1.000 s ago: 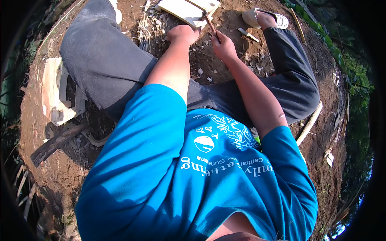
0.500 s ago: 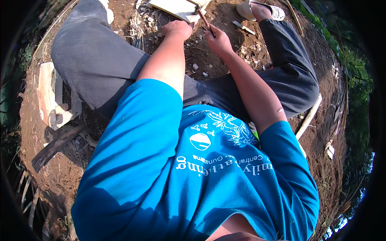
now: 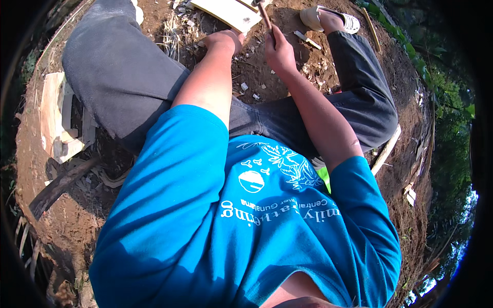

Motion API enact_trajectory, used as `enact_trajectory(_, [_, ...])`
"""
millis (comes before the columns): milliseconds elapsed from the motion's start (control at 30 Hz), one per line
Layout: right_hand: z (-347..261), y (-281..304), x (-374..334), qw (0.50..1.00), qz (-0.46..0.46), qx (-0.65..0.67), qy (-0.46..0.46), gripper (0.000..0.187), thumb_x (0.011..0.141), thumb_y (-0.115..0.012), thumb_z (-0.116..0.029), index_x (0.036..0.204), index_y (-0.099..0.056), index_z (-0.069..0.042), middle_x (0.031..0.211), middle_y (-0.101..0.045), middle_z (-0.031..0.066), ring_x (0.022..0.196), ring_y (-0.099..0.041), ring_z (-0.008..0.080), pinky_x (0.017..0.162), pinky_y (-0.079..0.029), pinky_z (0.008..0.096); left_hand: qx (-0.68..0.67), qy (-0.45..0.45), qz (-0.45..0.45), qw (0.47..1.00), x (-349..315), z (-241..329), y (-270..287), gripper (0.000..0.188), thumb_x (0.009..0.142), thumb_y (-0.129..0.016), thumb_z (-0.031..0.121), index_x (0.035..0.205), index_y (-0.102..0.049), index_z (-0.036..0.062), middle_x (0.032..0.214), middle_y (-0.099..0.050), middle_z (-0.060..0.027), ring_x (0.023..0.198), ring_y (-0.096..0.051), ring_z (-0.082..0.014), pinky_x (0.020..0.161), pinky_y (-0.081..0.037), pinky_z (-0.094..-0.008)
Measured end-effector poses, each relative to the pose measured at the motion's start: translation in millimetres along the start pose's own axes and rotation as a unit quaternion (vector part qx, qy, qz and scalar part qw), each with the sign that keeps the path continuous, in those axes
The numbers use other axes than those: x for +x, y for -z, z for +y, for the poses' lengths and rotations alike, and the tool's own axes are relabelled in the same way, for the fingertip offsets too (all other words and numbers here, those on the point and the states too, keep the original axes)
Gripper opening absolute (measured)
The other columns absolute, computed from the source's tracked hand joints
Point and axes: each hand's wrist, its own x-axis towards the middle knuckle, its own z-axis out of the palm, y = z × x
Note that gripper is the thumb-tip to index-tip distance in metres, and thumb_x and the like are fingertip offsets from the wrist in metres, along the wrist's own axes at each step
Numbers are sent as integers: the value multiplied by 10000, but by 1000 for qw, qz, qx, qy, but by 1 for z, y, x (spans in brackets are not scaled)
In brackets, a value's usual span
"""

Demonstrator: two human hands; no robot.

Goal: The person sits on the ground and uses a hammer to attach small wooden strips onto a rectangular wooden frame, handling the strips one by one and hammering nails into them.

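Note:
My right hand is closed round the brown handle of a hammer, whose head lies partly beyond the top edge of the view. Just left of it, a pale wooden board lies at the top of the view, between my outstretched legs. My left hand is at the board's near corner, with its fingers curled against the end; the fingertips are partly hidden. The hammer is apart from my left hand.
Wood chips and shavings are scattered over the brown soil. Pale wooden pieces stand beside my left thigh, near a dark log. A wooden stick lies right of my bent right leg. Green plants border the right side.
The hammer has swung up and slightly right, its head now near the top edge. My left hand has moved slightly left and down. The whole view has shifted a little.

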Motion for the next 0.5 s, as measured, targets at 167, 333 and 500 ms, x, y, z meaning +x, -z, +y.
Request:
enact_trajectory(167, [-9, 9, 19, 999, 28, -18, 22, 369, 1043, -606, -267, 1356, -619, -71, 815, -662, 45, 720, -619, 110, 664, -505, 288, -20, -9, -2, 1000, 1, -3, -1, 718, 1061, -275, 609, 1431, -596, 83, 1503, -560, -144, 1377, -541, -368, 1130, -390, -646])
enact_trajectory(333, [-170, 105, 22, 914, 121, 330, 201, 268, 1082, -567, -209, 1316, -556, -78, 694, -427, -79, 520, -358, -3, 435, -279, 185, -53, 5, 33, 998, 16, -22, -19, 705, 1058, -320, 610, 1395, -624, 71, 1430, -618, -172, 1314, -595, -390, 1108, -411, -633])
enact_trajectory(500, [-30, 20, 10, 972, 158, -39, 169, 305, 1043, -580, -264, 1273, -568, -64, 844, -664, 150, 736, -667, 271, 699, -548, 401, -12, -5, 60, 998, 6, -2, -12, 650, 1053, -339, 620, 1331, -684, 145, 1362, -676, -89, 1237, -659, -279, 962, -521, -485])
